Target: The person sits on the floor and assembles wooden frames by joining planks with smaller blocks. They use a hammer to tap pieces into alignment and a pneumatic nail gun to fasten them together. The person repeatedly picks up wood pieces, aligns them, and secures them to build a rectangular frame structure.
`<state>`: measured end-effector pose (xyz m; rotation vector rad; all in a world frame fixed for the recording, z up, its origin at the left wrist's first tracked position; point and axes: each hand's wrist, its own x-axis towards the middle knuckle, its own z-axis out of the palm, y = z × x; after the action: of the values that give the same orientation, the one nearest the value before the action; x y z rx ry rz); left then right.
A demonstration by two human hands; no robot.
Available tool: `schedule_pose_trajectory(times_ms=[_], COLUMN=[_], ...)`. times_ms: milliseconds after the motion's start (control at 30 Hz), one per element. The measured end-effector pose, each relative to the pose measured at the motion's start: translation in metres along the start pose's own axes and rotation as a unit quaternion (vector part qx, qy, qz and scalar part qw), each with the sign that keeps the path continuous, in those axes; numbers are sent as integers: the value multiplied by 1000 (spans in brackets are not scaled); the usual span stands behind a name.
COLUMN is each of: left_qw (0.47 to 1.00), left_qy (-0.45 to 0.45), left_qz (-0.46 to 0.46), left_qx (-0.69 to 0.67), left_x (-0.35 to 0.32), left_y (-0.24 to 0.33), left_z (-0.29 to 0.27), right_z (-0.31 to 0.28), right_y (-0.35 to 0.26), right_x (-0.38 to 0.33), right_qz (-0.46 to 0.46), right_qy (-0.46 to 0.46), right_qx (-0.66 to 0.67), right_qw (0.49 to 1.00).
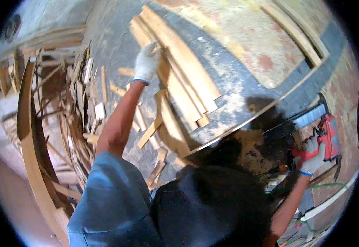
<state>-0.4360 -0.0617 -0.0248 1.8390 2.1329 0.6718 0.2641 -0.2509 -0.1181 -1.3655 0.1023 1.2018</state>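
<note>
My left hand (146,64), in a whitish work glove with a blue cuff, reaches forward to a stack of pale wooden boards (187,68) on the floor. Its fingers bend over the edge of a narrower board (173,88) on the left side of the stack; the fingertips are partly hidden. Off to the right, my right hand (313,158), gloved the same way, is wrapped round the handle of a red and black nail gun (331,138). The gun's long dark magazine (280,129) points left, away from the hand.
Wood offcuts (148,133) lie scattered left of the boards. Farther left is a large heap of scrap sticks (74,94) beside a long curved plank (29,136). A thin wooden strip (249,119) crosses the floor. Two long pieces (293,33) lie at upper right; a green hose (328,185) runs lower right.
</note>
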Motion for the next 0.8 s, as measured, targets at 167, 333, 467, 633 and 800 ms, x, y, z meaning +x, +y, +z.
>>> schedule_pose_trajectory(times_ms=[167,333,467,633,800], left_qw=[940,893,877,865,815], left_qy=[-11,-57,23,68,94], left_qz=[-263,-385,-464,-428,-525], left_qx=[218,224,123,251,226], left_x=[-137,-271,-281,-236,-237], left_y=[-227,-288,-257,-198,-238], left_z=[-149,-136,-98,-90,-85], right_z=[11,4,7,8,-6], right_y=[-1,-2,-7,-6,-2], right_x=[4,17,10,12,25], right_qz=[149,172,143,117,141], right_qy=[-316,-368,-313,-172,-329], right_qx=[176,149,131,67,111], right_qw=[920,901,930,976,927])
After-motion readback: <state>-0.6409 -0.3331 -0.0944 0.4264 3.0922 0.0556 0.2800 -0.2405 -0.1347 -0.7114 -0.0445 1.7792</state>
